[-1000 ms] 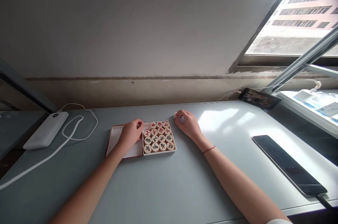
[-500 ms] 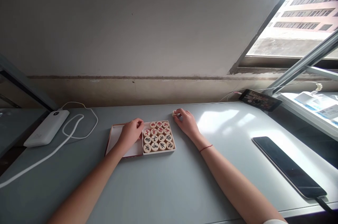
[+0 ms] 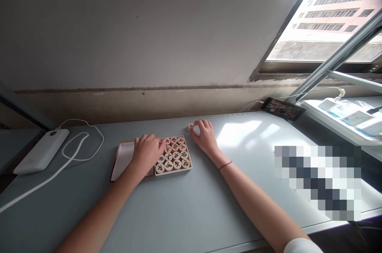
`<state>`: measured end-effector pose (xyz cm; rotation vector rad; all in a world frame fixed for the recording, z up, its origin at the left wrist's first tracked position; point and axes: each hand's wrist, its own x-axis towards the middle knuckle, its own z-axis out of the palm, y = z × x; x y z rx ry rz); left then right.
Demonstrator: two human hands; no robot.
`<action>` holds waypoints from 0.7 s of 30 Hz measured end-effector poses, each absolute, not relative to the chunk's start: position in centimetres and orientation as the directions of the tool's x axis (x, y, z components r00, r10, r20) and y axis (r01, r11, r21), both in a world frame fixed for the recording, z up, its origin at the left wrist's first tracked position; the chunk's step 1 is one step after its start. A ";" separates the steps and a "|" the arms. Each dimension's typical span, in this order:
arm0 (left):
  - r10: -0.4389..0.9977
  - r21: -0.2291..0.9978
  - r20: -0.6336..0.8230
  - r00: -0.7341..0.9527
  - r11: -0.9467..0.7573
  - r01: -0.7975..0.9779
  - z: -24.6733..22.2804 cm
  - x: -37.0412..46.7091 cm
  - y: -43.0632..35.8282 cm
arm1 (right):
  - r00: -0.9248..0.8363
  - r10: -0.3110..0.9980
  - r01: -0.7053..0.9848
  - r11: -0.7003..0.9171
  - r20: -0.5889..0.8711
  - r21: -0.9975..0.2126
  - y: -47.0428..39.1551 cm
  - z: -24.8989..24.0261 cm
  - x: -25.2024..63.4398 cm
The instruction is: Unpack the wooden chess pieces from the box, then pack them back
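Box (image 3: pixel 173 172): pieces (image 3: pixel 176 164) packed in rows, apparently for fit; overlapped by left hand (image 3: pixel 147 149), perhaps for steadying, grip indeterminable. Loose piece (image 3: pixel 190 126), beyond far right corner: met by curled right hand (image 3: pixel 205 135); whether gripped cannot be told.

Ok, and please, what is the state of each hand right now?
Left hand: partly curled over the box; whether it holds anything cannot be told.
Right hand: half open beside a red-marked piece; grip cannot be told.
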<state>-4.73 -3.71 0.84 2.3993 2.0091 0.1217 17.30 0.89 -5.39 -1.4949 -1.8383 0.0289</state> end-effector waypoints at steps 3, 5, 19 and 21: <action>0.978 0.027 0.043 0.204 -0.205 0.978 0.4 -4.0 -4.0 | -0.031 0.883 0.779 0.315 0.468 -0.543 -0.7 -4.7 16.1; 0.977 0.018 0.055 0.204 -0.205 0.979 0.1 -3.8 -4.1 | -0.065 0.931 0.735 0.288 0.358 -0.614 -1.7 -4.5 15.1; 0.982 0.273 0.120 0.144 -0.172 0.946 -0.6 -3.9 -4.2 | -0.048 0.962 0.662 0.233 0.270 -0.712 -2.1 -4.7 13.9; 0.982 0.336 0.139 0.128 -0.168 0.927 -0.4 -4.0 -4.1 | -0.043 0.942 0.660 0.276 0.332 -0.698 -2.2 -4.5 13.9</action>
